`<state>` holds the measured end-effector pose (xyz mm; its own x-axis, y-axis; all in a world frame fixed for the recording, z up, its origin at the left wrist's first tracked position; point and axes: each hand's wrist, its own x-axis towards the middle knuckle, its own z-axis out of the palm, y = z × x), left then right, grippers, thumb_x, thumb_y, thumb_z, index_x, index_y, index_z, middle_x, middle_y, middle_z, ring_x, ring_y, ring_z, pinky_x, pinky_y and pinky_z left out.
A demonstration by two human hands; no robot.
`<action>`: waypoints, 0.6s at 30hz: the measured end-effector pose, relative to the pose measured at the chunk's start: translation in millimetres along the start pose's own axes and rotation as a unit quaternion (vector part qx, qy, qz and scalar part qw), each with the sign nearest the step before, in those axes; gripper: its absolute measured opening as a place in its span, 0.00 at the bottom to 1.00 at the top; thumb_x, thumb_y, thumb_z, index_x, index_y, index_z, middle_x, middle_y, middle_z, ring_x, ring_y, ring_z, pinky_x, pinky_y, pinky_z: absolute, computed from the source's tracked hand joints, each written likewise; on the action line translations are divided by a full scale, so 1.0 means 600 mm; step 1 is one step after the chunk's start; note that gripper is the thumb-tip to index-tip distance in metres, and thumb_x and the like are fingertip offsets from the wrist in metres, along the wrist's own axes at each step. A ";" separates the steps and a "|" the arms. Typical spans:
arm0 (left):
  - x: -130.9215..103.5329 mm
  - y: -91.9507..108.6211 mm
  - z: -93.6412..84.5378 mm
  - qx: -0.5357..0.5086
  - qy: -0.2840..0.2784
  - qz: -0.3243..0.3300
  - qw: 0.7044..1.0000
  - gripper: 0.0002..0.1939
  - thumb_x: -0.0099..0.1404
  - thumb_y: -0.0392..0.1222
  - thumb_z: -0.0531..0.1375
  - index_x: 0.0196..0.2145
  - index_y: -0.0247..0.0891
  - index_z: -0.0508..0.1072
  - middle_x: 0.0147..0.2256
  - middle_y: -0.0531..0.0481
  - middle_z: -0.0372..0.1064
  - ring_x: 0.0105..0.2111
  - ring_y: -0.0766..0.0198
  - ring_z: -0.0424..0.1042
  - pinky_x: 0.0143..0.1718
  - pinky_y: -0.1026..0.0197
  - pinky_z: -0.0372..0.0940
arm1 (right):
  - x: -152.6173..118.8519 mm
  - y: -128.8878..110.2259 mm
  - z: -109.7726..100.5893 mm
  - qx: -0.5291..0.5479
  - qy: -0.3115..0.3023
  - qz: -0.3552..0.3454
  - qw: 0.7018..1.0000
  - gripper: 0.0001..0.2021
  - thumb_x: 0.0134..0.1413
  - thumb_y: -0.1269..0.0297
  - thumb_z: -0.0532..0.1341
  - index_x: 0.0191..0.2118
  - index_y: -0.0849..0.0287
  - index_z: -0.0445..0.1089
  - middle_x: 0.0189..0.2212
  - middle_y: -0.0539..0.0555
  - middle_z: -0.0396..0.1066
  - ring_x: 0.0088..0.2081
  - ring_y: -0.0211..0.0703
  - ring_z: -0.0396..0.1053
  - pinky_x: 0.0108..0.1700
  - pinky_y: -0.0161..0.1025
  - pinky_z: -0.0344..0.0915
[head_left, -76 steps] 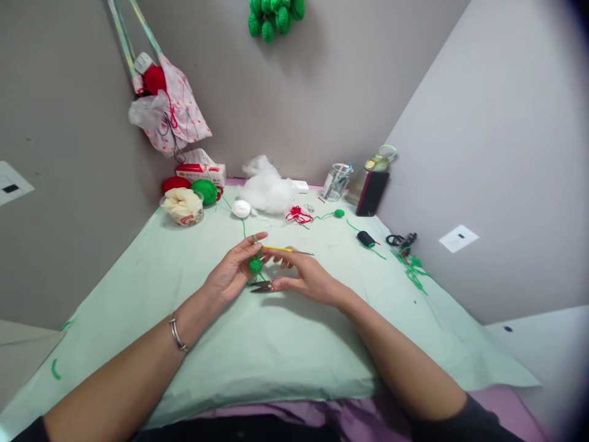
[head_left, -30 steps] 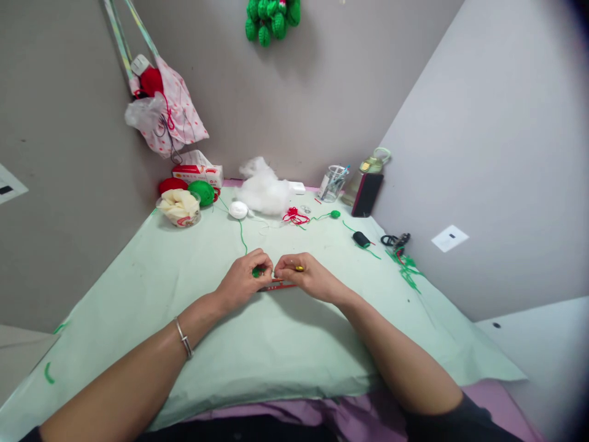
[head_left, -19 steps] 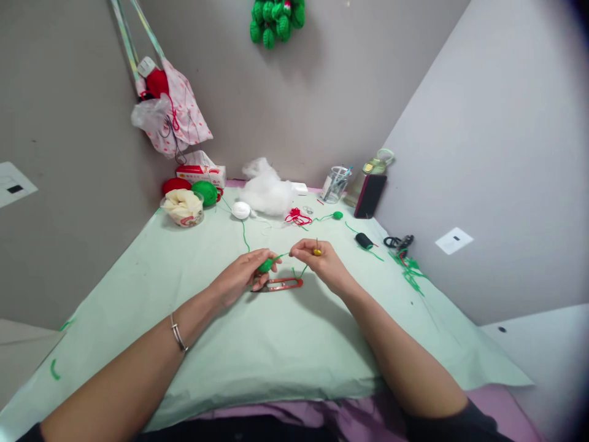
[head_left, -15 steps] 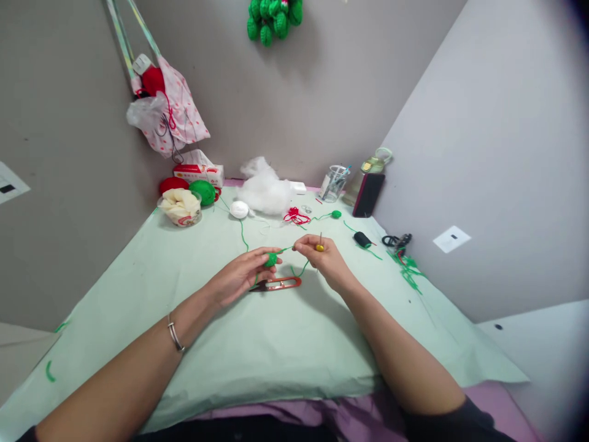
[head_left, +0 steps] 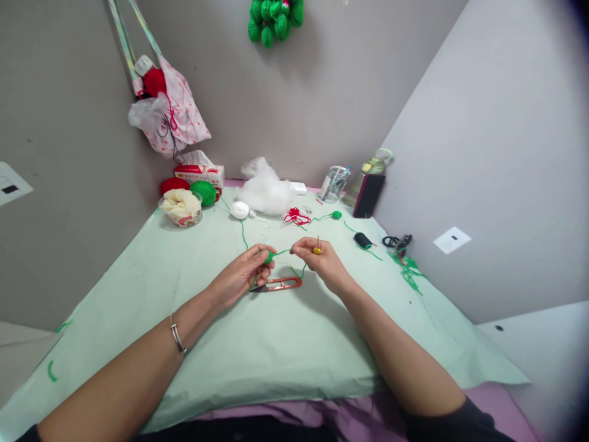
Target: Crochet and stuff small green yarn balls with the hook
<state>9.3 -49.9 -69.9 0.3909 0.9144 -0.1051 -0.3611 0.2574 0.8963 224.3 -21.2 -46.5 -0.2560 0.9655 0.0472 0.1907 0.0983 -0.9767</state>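
Head cam: purple cloth (head_left: pixel 271 409) pokes out under the near edge of the surface (head_left: pixel 276 356), and a green snippet (head_left: pixel 51 371) lies close to the left edge. Silver bangle (head_left: pixel 177 334) on the left wrist. Around the middle, orange-handled snips (head_left: pixel 281 284) lie flat, blades toward the left hand (head_left: pixel 240 276). That hand's grip is pinching a little green crochet piece (head_left: pixel 269 258), right over the middle of the surface. The right hand (head_left: pixel 327 265) has its grip pinched on a green strand (head_left: pixel 283 252) running across from the piece, plus a yellow-handled hook (head_left: pixel 317 250) tucked in the fingers, roughly upright. Over by the right edge there's a mess of green yarn scraps (head_left: pixel 409 273), with a small black bundle (head_left: pixel 362 240) a bit inward. Further back: red yarn tangle (head_left: pixel 297 216), tiny green ball (head_left: pixel 337 215), white ball (head_left: pixel 240 210). Far left corner's got a tub (head_left: pixel 183 212), with a green yarn ball (head_left: pixel 202 193) just behind. Fluffy white stuffing (head_left: pixel 265 189) sits mid far edge; a clear cup of pens (head_left: pixel 331 189) and a leaning phone (head_left: pixel 369 196) are toward the far right corner.
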 end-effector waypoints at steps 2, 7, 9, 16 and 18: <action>0.003 -0.003 -0.002 0.021 0.008 0.000 1.000 0.16 0.63 0.50 0.68 0.42 0.38 0.74 0.29 0.54 0.70 0.20 0.73 0.62 0.21 0.70 0.57 | -0.002 -0.002 0.001 -0.001 -0.007 -0.003 1.000 0.17 0.51 0.48 0.67 0.31 0.59 0.73 0.19 0.44 0.57 0.23 0.34 0.47 0.27 0.37 0.46; 0.009 -0.011 -0.009 0.063 0.036 -0.002 0.997 0.15 0.63 0.51 0.67 0.33 0.35 0.74 0.19 0.57 0.65 0.15 0.75 0.54 0.16 0.70 0.47 | -0.010 -0.011 0.003 -0.006 -0.051 -0.004 0.999 0.17 0.51 0.49 0.67 0.32 0.60 0.76 0.20 0.45 0.59 0.24 0.34 0.49 0.28 0.37 0.47; 0.010 -0.014 -0.009 0.066 0.042 -0.009 0.997 0.20 0.68 0.56 0.62 0.29 0.34 0.73 0.15 0.59 0.58 0.13 0.74 0.50 0.15 0.69 0.44 | -0.009 -0.011 0.003 -0.008 -0.058 -0.002 0.998 0.17 0.51 0.49 0.67 0.32 0.60 0.76 0.19 0.45 0.58 0.24 0.34 0.50 0.28 0.37 0.48; 0.010 -0.009 -0.010 0.030 0.037 0.001 0.999 0.17 0.64 0.53 0.66 0.41 0.35 0.76 0.25 0.56 0.65 0.21 0.73 0.62 0.22 0.69 0.55 | 0.000 0.001 -0.007 -0.021 -0.051 0.000 0.998 0.16 0.54 0.50 0.66 0.32 0.60 0.75 0.20 0.45 0.59 0.25 0.35 0.51 0.29 0.37 0.49; 0.011 -0.007 -0.011 0.024 0.038 0.007 0.999 0.18 0.60 0.50 0.70 0.43 0.35 0.77 0.29 0.52 0.71 0.26 0.69 0.68 0.28 0.67 0.63 | 0.001 0.003 -0.009 -0.028 -0.051 -0.003 0.998 0.15 0.55 0.50 0.65 0.32 0.60 0.75 0.21 0.46 0.61 0.26 0.35 0.53 0.30 0.37 0.50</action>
<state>7.7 -42.8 -77.4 0.3199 0.9394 -0.1236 -0.3240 0.2311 0.9174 229.7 -19.3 -47.3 -0.3510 0.9360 0.0282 0.2414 0.1195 -0.9630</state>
